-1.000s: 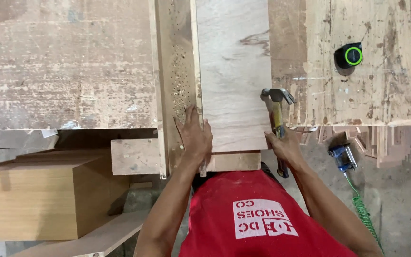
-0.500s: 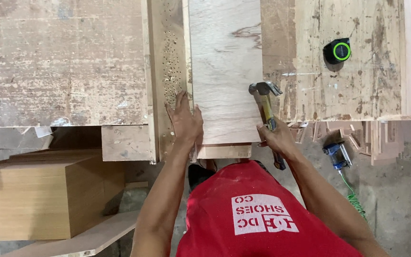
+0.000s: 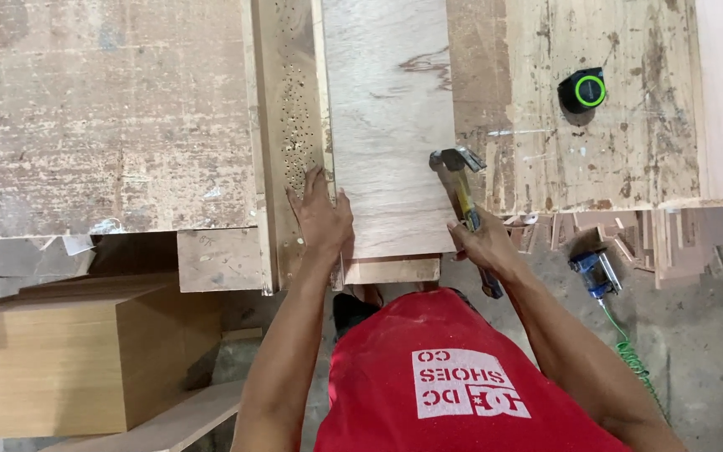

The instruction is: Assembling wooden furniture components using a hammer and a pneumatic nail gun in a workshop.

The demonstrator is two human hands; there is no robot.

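Observation:
A pale plywood board (image 3: 387, 125) lies lengthwise on the worn workbench (image 3: 102, 117), its near end jutting over the bench edge. My left hand (image 3: 320, 219) rests flat on the board's near left corner, fingers spread. My right hand (image 3: 485, 247) grips the yellow-and-black handle of a claw hammer (image 3: 460, 180), whose steel head sits at the board's right edge. A thin strip (image 3: 284, 125) peppered with small holes runs along the board's left side.
A black and green tape measure (image 3: 582, 89) lies on the bench at the right. A blue tool with a green coiled hose (image 3: 597, 272) lies on the floor below scrap wood. A wooden box (image 3: 69, 360) stands lower left.
The hammer head has stayed at the board's right edge with my right hand still on its handle. My left hand remains on the board's near left corner. The view has shifted slightly.

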